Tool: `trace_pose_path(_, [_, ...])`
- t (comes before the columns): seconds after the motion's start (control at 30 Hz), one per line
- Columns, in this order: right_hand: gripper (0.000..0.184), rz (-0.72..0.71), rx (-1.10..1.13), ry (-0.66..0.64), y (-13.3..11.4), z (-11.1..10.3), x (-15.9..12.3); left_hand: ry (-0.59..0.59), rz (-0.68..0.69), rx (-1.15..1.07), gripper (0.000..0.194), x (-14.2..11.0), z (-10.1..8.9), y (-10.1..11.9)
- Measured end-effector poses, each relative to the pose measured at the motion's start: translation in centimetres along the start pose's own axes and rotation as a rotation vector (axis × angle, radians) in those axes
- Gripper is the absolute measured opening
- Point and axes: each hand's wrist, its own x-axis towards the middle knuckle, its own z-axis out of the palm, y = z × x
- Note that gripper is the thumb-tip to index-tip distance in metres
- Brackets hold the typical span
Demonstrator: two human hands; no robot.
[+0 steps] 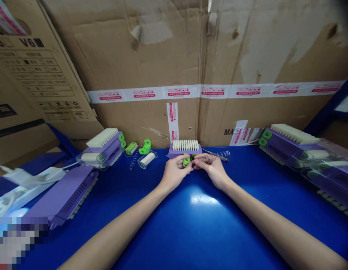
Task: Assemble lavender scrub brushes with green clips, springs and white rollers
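My left hand (pixel 176 170) pinches a small green plastic part (pixel 186 160) between thumb and fingers. Close against it, my right hand (pixel 211 168) has its fingers closed around a small clear piece (pixel 208 159), whose kind I cannot make out. The fingertips of both hands nearly meet. Just behind them lies a purple brush block (pixel 185 147) with cream bristles pointing up. Beside my right hand rest a thin screwdriver-like tool (pixel 224 159) and a small metal spring (pixel 226 153). To the left are a loose green bracket (pixel 146 146), a long spring (pixel 133 161) and a clear case with a white block (pixel 147 159).
Purple brush assemblies stand at the left (pixel 106 150) and right (pixel 291 144). A purple panel (pixel 61 193) and a white power strip (pixel 30 191) lie at the left on the blue table (pixel 202 232). Taped cardboard (pixel 151 60) walls the back.
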Motion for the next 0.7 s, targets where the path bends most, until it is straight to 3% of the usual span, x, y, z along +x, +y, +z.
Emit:
trace_pose_path(0.13, [0.024, -0.111, -0.178, -0.017, 0.26, 0.46, -0.38, 0.007, 0.118, 0.114, 0.047, -0.07, -0.12, -0.25])
trace_pose_path(0.33, [0.02, -0.223, -0.331, 0.001, 0.34, 1.01, -0.95, -0.026, 0.189, 0.224, 0.048, -0.34, -0.25, -0.08])
trace_pose_path(0.5, [0.017, -0.297, -0.424, -0.022, 0.3, 0.85, -0.99, -0.013, 0.196, 0.234, 0.04, -0.32, -0.41, -0.41])
trace_pose_path(0.7, [0.018, -0.379, -0.477, -0.023, 0.95, 0.3, -0.8, -0.035, 0.191, 0.235, 0.045, -0.26, -0.48, -0.59])
